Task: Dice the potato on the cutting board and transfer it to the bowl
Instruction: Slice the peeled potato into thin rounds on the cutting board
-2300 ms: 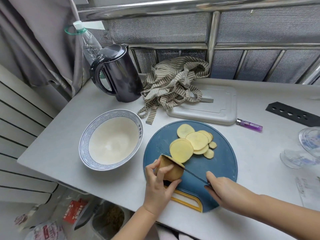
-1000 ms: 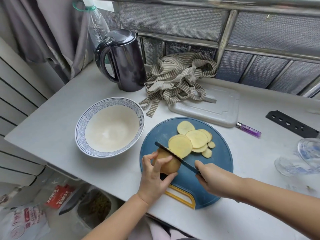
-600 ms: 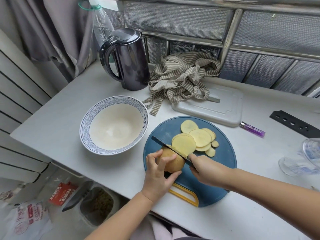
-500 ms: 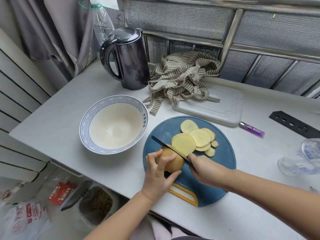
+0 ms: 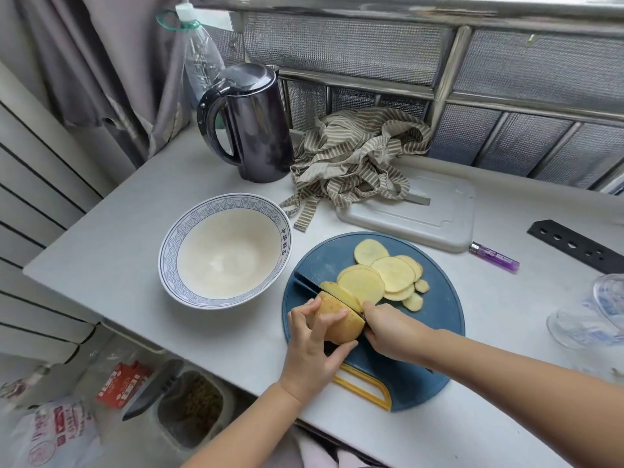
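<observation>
On blue cutting board [image 5: 439, 319], table front | left hand [image 5: 309, 349] fingers curl round potato [image 5: 341, 324], steadying it | right hand [image 5: 393, 332] grips knife [image 5: 305, 282], blade mid-slice | slices [image 5: 388, 275] fanned clear of blade | bowl [image 5: 229, 248] beside board, handy for transfer

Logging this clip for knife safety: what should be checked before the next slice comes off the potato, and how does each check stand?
Left hand steadies the potato on the cutting board: ok.
Left fingertips clear of the knife: cannot tell, they sit close behind it.
Right hand grip closed round the knife handle: ok.
Cut slices lie on the knife's far side: ok.
Empty bowl beside the board: ok.
</observation>
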Available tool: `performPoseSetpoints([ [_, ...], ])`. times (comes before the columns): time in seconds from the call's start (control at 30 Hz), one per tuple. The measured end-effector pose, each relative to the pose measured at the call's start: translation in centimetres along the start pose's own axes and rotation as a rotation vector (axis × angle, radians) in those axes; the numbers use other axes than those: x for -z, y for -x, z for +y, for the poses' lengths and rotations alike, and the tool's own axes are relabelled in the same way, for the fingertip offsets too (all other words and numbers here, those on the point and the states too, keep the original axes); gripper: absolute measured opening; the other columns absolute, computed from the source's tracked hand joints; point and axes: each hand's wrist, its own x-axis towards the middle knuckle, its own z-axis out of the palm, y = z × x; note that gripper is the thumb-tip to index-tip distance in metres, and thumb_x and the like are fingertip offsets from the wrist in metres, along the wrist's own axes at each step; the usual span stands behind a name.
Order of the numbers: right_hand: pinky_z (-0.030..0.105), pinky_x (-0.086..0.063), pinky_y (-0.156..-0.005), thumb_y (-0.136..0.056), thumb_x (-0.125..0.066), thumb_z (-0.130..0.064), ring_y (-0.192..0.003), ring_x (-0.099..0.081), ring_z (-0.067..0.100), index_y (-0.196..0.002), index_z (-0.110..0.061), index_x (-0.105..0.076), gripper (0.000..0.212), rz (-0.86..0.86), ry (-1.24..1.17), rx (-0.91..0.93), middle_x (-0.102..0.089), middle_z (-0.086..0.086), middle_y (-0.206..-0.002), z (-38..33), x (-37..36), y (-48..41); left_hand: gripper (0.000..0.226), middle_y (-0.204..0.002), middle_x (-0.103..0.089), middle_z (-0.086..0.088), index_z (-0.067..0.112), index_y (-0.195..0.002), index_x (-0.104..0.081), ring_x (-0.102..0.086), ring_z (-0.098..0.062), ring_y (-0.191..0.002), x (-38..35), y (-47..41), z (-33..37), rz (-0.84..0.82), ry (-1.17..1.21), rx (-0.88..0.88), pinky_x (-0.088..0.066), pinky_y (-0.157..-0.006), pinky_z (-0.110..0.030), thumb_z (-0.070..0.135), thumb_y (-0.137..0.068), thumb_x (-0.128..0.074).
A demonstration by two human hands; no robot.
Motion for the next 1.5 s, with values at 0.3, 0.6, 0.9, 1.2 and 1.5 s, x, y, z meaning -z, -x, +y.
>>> performPoseSetpoints([
  [0.3,0.024,-0.036,-0.041,-0.094,-0.053,-0.018,-0.042,-0.038,0.016,-0.082,-0.010,-0.044,0.017,-0.198,-0.727,-0.135,-0.043,0.007,-0.058,1.9,2.9,1.3,0.059,-0.128,-0.025,0.013,0.050,-0.132,-0.033,-0.028,0.002,-0.128,0.7,-0.1,0.3,-0.074,-0.034,0.029,-0.045,-0.097,-0.024,0.052,-0.081,-0.063],
  [0.6,0.020,-0.034,-0.042,-0.099,-0.049,-0.035,-0.045,-0.040,0.012,-0.090,-0.003,-0.050,0.033,0.059,-0.572,-0.027,-0.044,-0.002,-0.058,2.6,4.0,5.7,0.058,-0.127,-0.024,0.021,0.051,-0.129,-0.037,-0.029,0.005,-0.129,0.5,0.0,1.1,-0.054,-0.012,0.077,-0.033,-0.099,-0.004,0.052,-0.079,-0.066],
  [0.9,0.036,-0.037,-0.063,-0.102,-0.035,-0.042,-0.060,-0.040,0.019,-0.088,-0.018,-0.034,0.028,0.178,-0.069,0.106,-0.038,-0.008,-0.063,1.8,1.5,8.0,0.057,-0.124,-0.025,0.020,0.049,-0.126,-0.037,-0.029,0.008,-0.124,0.1,0.3,1.8,-0.010,-0.026,0.132,-0.028,-0.099,-0.001,0.053,-0.079,-0.067],
  [1.2,0.036,-0.038,-0.061,-0.103,-0.027,-0.045,-0.066,-0.046,0.024,-0.090,-0.019,-0.028,0.029,0.203,0.055,0.066,-0.046,-0.002,-0.072,1.6,0.8,8.9,0.061,-0.125,-0.026,0.017,0.025,-0.132,-0.046,-0.027,0.012,-0.127,-0.2,0.5,1.5,0.015,-0.044,0.142,-0.028,-0.101,-0.003,0.050,-0.080,-0.066],
  [1.5,0.036,-0.034,-0.060,-0.103,-0.026,-0.044,-0.066,-0.045,0.027,-0.089,-0.019,-0.026,0.028,0.208,0.038,0.061,-0.044,-0.001,-0.070,2.0,-0.2,8.9,0.063,-0.132,-0.019,0.033,0.051,-0.128,-0.039,-0.033,0.008,-0.125,-0.6,0.6,2.3,0.051,0.026,0.229,-0.034,-0.101,-0.012,0.051,-0.075,-0.073],
])
